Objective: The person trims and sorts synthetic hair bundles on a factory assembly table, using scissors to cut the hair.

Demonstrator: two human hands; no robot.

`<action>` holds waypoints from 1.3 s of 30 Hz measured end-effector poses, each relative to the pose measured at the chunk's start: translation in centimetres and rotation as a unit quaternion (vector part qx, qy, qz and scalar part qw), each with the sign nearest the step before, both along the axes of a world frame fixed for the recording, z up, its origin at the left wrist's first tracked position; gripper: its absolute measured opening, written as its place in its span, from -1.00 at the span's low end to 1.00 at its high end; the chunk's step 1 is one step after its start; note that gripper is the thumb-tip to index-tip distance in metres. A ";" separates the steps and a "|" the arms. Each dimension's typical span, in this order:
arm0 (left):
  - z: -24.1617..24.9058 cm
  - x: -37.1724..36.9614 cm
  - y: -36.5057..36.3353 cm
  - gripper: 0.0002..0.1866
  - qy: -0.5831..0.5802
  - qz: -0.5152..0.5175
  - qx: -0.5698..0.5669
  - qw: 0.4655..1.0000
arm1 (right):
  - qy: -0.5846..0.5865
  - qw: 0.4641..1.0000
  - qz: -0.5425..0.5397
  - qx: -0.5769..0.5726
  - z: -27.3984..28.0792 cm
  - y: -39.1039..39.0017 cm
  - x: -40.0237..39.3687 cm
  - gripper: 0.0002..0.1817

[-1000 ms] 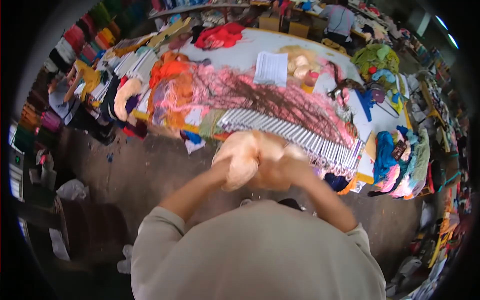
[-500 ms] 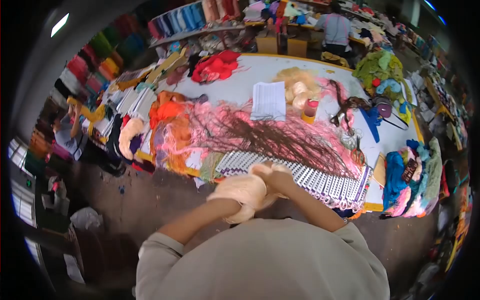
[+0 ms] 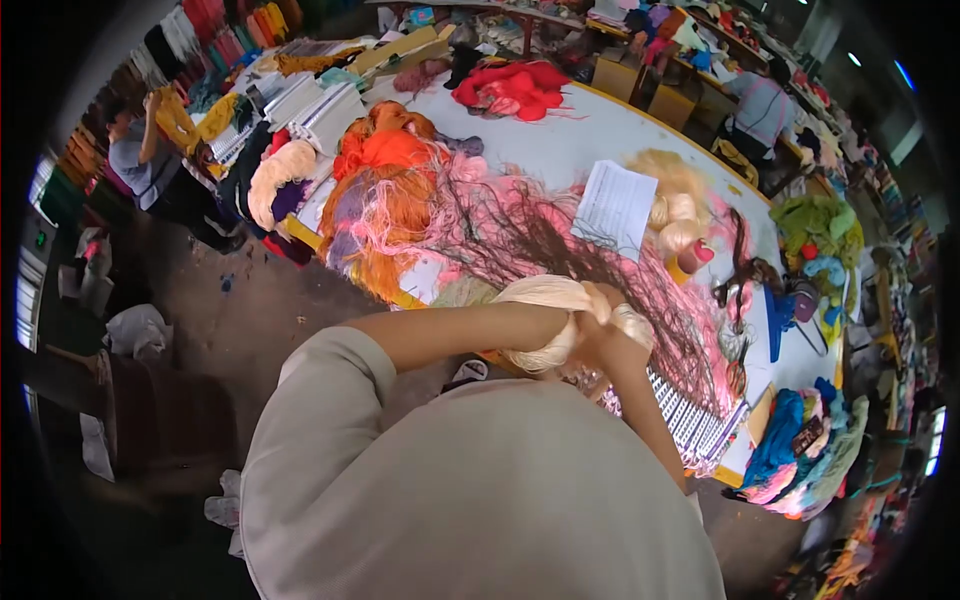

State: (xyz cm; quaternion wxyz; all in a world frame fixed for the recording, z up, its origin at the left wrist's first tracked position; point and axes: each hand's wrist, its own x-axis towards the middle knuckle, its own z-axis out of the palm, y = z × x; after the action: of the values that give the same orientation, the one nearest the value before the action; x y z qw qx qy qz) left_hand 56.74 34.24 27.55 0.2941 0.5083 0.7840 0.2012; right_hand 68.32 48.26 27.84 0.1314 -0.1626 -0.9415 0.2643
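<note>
I have my bare left forearm running nearly level across the front of my chest, bent at the elbow just past a short grey-beige fabric sleeve. My bare right forearm slants up and inward from the lower right. My bare left hand and my bare right hand meet close together ahead of my torso; partly hidden fingers keep me from reading either grip over this link.

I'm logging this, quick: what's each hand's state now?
Left hand: against the cream yarn; open or closed, can't tell.
Right hand: closed, holding the same yarn.
</note>
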 end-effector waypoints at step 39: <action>16.4 -28.4 46.6 -0.75 0.507 -0.066 0.487 0.708 | -0.348 0.743 -0.444 -0.361 -8.9 7.4 30.5 -0.65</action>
State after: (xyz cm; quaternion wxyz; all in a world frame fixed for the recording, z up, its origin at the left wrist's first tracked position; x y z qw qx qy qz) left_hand 28.31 80.86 43.90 -0.4233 0.6567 0.5731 0.2473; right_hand 98.78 55.62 18.91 -0.1719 -0.6780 -0.5773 0.4212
